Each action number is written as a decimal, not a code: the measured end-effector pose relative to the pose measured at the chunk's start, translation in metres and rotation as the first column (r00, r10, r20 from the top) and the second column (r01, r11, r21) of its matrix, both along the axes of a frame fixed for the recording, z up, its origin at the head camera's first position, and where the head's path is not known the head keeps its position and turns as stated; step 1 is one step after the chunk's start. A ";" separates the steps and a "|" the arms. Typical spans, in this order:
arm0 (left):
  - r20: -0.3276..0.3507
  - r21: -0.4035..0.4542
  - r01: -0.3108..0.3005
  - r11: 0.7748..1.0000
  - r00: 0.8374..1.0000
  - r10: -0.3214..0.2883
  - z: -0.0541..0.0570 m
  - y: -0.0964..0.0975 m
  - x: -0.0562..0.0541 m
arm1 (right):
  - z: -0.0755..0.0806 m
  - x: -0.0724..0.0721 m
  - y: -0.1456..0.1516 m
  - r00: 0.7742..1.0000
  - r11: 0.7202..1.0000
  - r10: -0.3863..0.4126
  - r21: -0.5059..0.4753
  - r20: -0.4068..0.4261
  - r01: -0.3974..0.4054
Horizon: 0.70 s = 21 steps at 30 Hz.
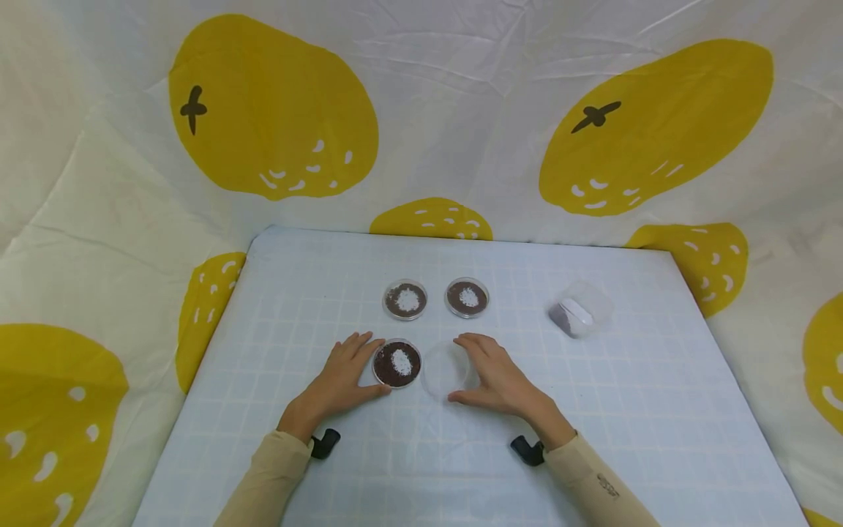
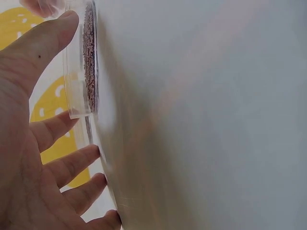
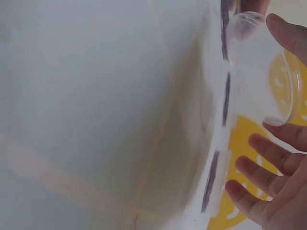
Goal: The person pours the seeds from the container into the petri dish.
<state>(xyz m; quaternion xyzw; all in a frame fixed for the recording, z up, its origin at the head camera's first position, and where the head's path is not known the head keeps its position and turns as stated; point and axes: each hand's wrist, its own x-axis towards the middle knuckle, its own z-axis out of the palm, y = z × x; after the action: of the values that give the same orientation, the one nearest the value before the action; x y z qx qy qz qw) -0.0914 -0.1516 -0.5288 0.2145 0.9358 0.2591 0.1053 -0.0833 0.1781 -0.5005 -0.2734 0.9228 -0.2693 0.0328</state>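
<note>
My left hand (image 1: 342,377) holds a petri dish (image 1: 397,364) by its rim, between thumb and index finger. Dark brown granules fill this dish, with a white patch of grains on top. In the left wrist view the dish (image 2: 90,62) stands edge-on, and the other fingers are spread beside it. Just to its right, my right hand (image 1: 495,375) pinches a clear round lid (image 1: 443,373) by its edge. The right wrist view shows this lid (image 3: 261,67) tilted, between thumb and index finger, with the remaining fingers extended.
Behind the hands, two similar dishes, one on the left (image 1: 405,300) and one on the right (image 1: 467,297), hold brown granules topped with white. Farther right lies a clear plastic container (image 1: 582,309) with something dark and a white label. A patterned cloth (image 1: 454,132) hangs behind the table (image 1: 421,468).
</note>
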 end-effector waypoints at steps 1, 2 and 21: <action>0.002 0.001 -0.001 1.000 1.000 0.001 0.000 0.000 0.000 | 0.000 0.000 -0.001 1.000 1.000 0.000 0.002 0.001 0.000; 0.002 0.001 -0.001 1.000 1.000 0.001 0.000 0.000 0.000 | 0.001 0.000 -0.001 1.000 1.000 0.002 0.003 0.002 -0.002; 0.014 -0.005 -0.009 1.000 1.000 0.009 0.002 0.001 0.000 | 0.004 -0.008 -0.018 0.999 0.996 0.018 -0.083 0.038 -0.014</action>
<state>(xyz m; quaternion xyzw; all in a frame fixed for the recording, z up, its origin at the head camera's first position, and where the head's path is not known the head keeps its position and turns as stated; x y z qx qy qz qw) -0.0912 -0.1509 -0.5267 0.2083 0.9366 0.2588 0.1113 -0.0915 0.1603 -0.4966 -0.2767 0.9079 -0.3120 0.0414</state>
